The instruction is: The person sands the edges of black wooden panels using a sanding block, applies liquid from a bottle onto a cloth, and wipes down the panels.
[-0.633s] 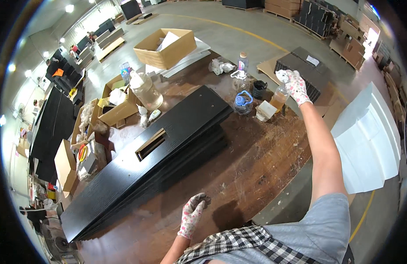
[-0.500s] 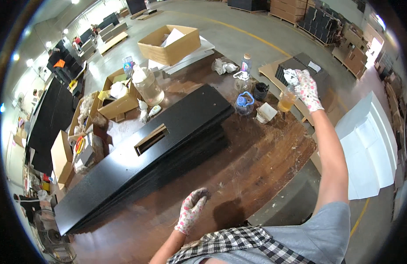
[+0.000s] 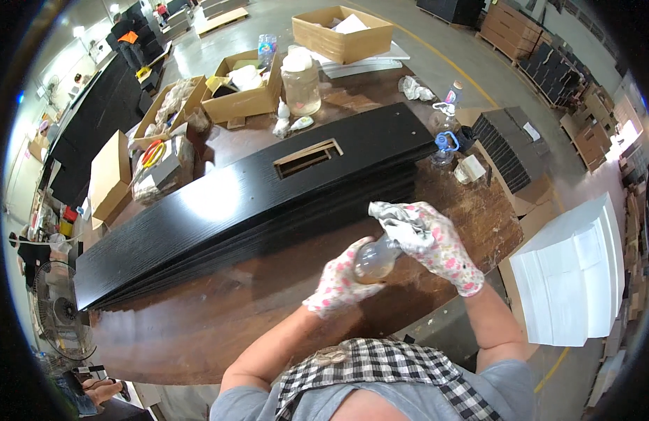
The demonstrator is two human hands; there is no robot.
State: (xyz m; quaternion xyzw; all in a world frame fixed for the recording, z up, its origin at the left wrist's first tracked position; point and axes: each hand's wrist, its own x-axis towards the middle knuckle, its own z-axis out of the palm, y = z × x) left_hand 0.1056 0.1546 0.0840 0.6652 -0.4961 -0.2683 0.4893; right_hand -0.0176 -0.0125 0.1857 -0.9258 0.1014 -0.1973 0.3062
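Observation:
My left hand [image 3: 340,282], in a white glove with pink spots, is closed round a clear bottle [image 3: 375,262] with some liquid inside, held tilted above the table's near part. In the same kind of glove, my right hand [image 3: 447,249] grips a crumpled grey-white rag [image 3: 401,223]. The rag is bunched against the upper end of the bottle and hides its mouth. Beyond both hands lies a stack of long black boards [image 3: 247,186]. Its top board has a rectangular slot, and two small holes show near its right end.
Cardboard boxes [image 3: 244,105] of supplies and a large clear jar [image 3: 301,91] stand behind the boards. At the brown table's [image 3: 261,295] right end are a blue-handled bottle [image 3: 445,147] and a white block [image 3: 469,170]. A fan [image 3: 63,309] stands left; white sheets [image 3: 566,270] lie right.
My right hand has come back from the table's far right with rag and bottle. My left hand, formerly empty, has moved right and up and now grips the bottle. The view has shifted too.

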